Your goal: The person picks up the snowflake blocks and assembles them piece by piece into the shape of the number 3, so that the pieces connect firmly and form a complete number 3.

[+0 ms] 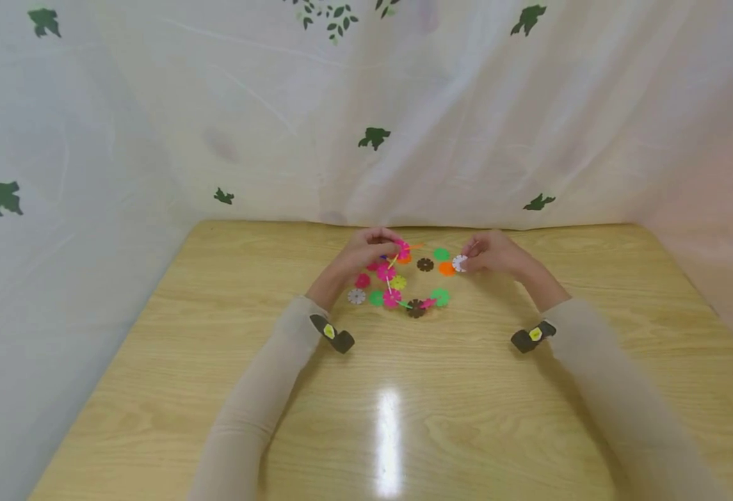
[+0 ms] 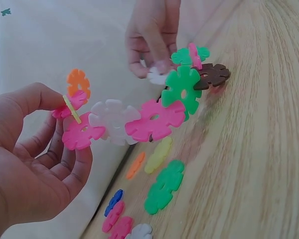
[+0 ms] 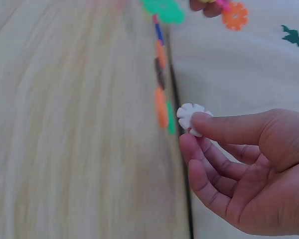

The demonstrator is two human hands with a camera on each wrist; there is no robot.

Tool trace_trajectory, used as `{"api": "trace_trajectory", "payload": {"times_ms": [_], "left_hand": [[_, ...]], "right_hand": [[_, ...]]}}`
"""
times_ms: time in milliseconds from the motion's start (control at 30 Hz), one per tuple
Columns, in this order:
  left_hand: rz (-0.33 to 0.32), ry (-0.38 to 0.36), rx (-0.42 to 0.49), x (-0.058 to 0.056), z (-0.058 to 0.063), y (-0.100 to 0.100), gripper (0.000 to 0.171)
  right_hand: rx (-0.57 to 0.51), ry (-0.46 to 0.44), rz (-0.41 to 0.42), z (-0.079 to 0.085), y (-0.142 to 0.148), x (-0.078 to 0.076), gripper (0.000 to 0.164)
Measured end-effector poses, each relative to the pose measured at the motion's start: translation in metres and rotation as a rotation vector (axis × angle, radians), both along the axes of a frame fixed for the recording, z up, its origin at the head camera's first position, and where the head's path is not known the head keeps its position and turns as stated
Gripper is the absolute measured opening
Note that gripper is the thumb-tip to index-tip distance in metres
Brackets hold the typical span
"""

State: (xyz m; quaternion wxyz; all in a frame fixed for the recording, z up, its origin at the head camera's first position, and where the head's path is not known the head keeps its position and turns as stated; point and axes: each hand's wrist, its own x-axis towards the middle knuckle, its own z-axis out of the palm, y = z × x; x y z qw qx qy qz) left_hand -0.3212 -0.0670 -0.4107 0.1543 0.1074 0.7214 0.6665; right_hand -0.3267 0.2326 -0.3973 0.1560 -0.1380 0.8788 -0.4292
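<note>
My left hand (image 1: 366, 250) pinches one end of a chain of notched plastic snowflake discs, at a pink disc (image 2: 82, 135) in the left wrist view. Slotted together along the chain are a white disc (image 2: 114, 122), a larger-looking pink disc (image 2: 164, 118), a green disc (image 2: 181, 88) and a brown disc (image 2: 214, 76). An orange disc (image 2: 78, 83) sticks out at the held end. Between thumb and fingertips, my right hand (image 1: 498, 254) holds a loose white snowflake disc (image 3: 188, 114), apart from the chain. Part of that disc is hidden behind the thumb.
Several loose discs lie on the wooden table (image 1: 429, 376) beneath and between the hands, among them a brown one (image 1: 425, 264), an orange one (image 1: 446, 268) and a grey-white one (image 1: 357, 296). A pale curtain (image 1: 279, 139) hangs behind the table's far edge.
</note>
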Motion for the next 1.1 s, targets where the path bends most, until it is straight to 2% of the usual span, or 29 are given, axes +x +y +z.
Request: {"api": "trace_trajectory", "payload": {"times_ms": [233, 433, 733, 900, 1100], "left_hand": [[0.016, -0.011, -0.017, 0.001, -0.001, 0.000, 0.018], [0.010, -0.002, 0.004, 0.001, 0.000, 0.000, 0.018], [0.001, 0.002, 0.000, -0.001, 0.000, 0.000, 0.016], [0.015, 0.000, 0.004, -0.001, 0.000, 0.001, 0.019], [0.038, -0.008, 0.006, 0.002, 0.001, 0.003, 0.018]], "right_hand": [[-0.249, 0.024, -0.023, 0.012, -0.025, 0.008, 0.030], [-0.414, 0.030, -0.046, 0.011, -0.044, 0.010, 0.028], [-0.472, -0.002, -0.039, 0.007, -0.049, 0.011, 0.021], [-0.480, -0.009, -0.015, 0.005, -0.049, 0.012, 0.017], [-0.502, 0.004, -0.023, 0.004, -0.051, 0.014, 0.016]]}}
